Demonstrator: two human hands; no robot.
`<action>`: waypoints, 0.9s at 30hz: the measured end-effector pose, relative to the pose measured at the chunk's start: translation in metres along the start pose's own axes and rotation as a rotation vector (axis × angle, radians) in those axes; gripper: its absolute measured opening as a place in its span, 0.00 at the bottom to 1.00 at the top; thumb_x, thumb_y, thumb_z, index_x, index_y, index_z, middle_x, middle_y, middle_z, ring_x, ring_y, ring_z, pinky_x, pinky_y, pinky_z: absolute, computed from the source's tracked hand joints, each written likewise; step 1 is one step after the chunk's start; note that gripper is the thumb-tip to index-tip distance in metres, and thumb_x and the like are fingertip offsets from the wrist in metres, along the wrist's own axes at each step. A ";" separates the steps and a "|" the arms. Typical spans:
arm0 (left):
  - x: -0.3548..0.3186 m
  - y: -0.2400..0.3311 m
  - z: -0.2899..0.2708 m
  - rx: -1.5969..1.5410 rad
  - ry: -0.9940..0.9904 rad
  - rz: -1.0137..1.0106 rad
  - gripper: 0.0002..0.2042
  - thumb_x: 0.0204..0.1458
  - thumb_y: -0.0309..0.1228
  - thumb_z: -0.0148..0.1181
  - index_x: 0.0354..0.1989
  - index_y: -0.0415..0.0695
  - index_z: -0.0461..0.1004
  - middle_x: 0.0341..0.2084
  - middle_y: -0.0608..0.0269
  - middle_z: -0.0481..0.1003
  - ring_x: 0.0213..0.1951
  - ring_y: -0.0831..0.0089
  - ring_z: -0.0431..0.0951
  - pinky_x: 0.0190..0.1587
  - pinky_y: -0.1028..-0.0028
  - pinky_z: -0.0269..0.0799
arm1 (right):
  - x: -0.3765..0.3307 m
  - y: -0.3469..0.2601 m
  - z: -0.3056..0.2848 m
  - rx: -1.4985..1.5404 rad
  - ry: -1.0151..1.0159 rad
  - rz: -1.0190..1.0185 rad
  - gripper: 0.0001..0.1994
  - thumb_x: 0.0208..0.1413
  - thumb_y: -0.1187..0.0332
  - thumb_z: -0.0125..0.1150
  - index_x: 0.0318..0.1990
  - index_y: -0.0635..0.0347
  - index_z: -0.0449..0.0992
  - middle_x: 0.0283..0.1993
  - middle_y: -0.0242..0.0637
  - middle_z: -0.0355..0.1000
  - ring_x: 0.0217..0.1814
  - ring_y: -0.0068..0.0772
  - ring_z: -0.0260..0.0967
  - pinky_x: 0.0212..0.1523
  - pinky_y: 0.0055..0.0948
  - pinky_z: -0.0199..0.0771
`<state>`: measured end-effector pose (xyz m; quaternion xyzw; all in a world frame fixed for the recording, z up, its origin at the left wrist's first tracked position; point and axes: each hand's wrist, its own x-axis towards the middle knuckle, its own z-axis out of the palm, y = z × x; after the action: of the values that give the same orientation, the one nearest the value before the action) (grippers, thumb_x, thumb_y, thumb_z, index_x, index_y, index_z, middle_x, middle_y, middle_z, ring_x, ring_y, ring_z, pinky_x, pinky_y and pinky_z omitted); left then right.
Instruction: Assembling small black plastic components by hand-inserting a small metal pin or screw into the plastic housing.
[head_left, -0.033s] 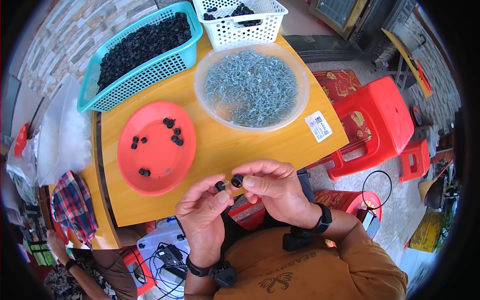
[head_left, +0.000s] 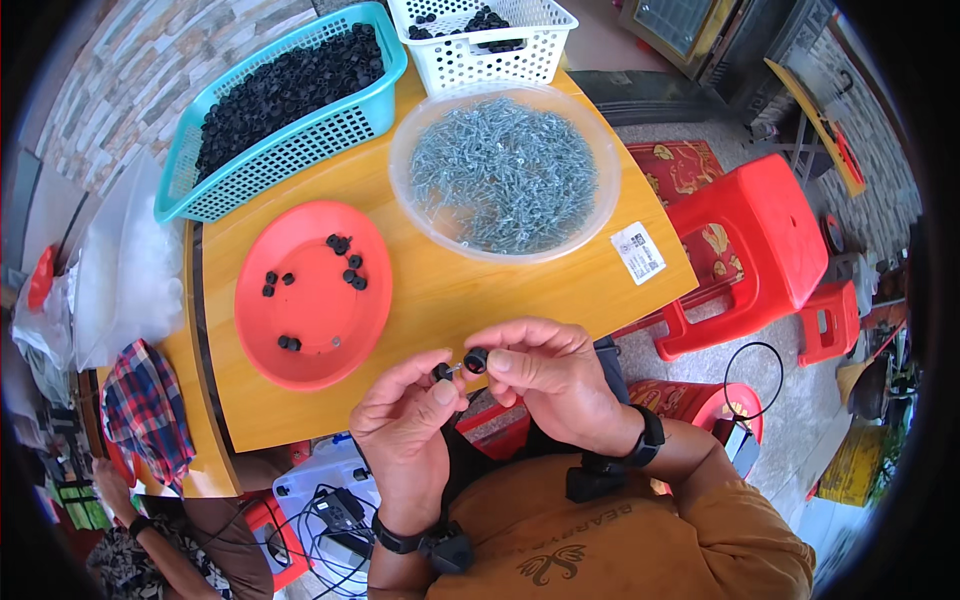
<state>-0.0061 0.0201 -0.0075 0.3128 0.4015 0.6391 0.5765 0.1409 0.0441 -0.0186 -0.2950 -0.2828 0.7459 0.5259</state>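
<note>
Both hands are raised just beyond the near edge of the table (head_left: pixel 520 300), held close together in front of the body. The left hand (head_left: pixel 405 430) pinches a small black cap (head_left: pixel 442 371) between thumb and fingertips; the other fingers are curled in. The right hand (head_left: pixel 545 375) grips a second black cap, here called the right cap (head_left: pixel 477 359), between thumb and forefinger, with the remaining fingers folded behind it. A short silver screw (head_left: pixel 459 367) spans the narrow gap between the two caps; its long axis runs left to right, roughly level, with one end at each cap. Which end is the head cannot be told at this size. On the table, far left of the hands, lies a red tray (head_left: pixel 300 335) carrying a few loose black caps scattered singly and in a small cluster. Farther off and to the right stands a clear bowl (head_left: pixel 415 130) filled with silver screws. At the far left sits a teal basket (head_left: pixel 290 150) heaped with black caps, and just beside it at the far edge a white basket (head_left: pixel 470 65) holding a few more. A white label (head_left: pixel 638 252) is stuck on the table near the right edge, and a red stool (head_left: pixel 760 240) stands on the floor to the right.
</note>
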 end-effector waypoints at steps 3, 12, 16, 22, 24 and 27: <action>-0.005 0.004 0.007 0.153 0.096 0.026 0.11 0.47 0.22 0.62 0.40 0.34 0.75 0.27 0.60 0.75 0.27 0.74 0.74 0.31 0.78 0.71 | 0.001 -0.002 -0.002 0.074 -0.003 0.080 0.12 0.53 0.73 0.59 0.44 0.66 0.74 0.35 0.39 0.75 0.27 0.20 0.68 0.27 0.19 0.69; -0.011 0.005 0.005 0.469 0.060 0.264 0.12 0.46 0.20 0.63 0.41 0.35 0.75 0.31 0.64 0.73 0.32 0.79 0.70 0.38 0.80 0.66 | 0.003 -0.002 -0.002 0.150 -0.027 0.197 0.12 0.53 0.70 0.60 0.44 0.66 0.74 0.35 0.40 0.75 0.27 0.20 0.66 0.28 0.20 0.66; -0.010 0.006 0.005 0.487 0.061 0.281 0.11 0.46 0.19 0.63 0.40 0.36 0.74 0.31 0.64 0.73 0.31 0.79 0.70 0.36 0.81 0.66 | 0.003 -0.001 0.000 0.126 -0.031 0.149 0.10 0.53 0.73 0.59 0.43 0.65 0.75 0.33 0.36 0.75 0.27 0.18 0.67 0.29 0.18 0.70; -0.009 0.008 0.008 0.601 0.057 0.344 0.11 0.45 0.19 0.63 0.39 0.36 0.75 0.30 0.65 0.73 0.30 0.80 0.69 0.34 0.82 0.66 | 0.003 -0.002 0.002 0.110 -0.014 0.141 0.10 0.53 0.74 0.59 0.43 0.65 0.75 0.34 0.36 0.75 0.27 0.18 0.67 0.29 0.18 0.69; -0.010 0.009 0.011 0.627 0.069 0.337 0.11 0.44 0.19 0.64 0.38 0.36 0.75 0.29 0.67 0.72 0.30 0.81 0.69 0.35 0.82 0.65 | 0.003 -0.001 0.002 0.104 -0.007 0.138 0.10 0.53 0.74 0.59 0.43 0.65 0.75 0.35 0.36 0.75 0.27 0.18 0.67 0.29 0.18 0.69; -0.010 0.008 0.013 0.649 0.070 0.342 0.11 0.44 0.18 0.64 0.38 0.36 0.75 0.29 0.66 0.73 0.30 0.81 0.69 0.34 0.82 0.65 | 0.003 -0.001 0.002 0.088 0.005 0.115 0.10 0.52 0.74 0.60 0.42 0.66 0.76 0.35 0.35 0.75 0.28 0.18 0.66 0.29 0.18 0.69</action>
<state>0.0023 0.0125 0.0059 0.5202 0.5447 0.5758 0.3180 0.1389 0.0465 -0.0166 -0.2893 -0.2308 0.7859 0.4953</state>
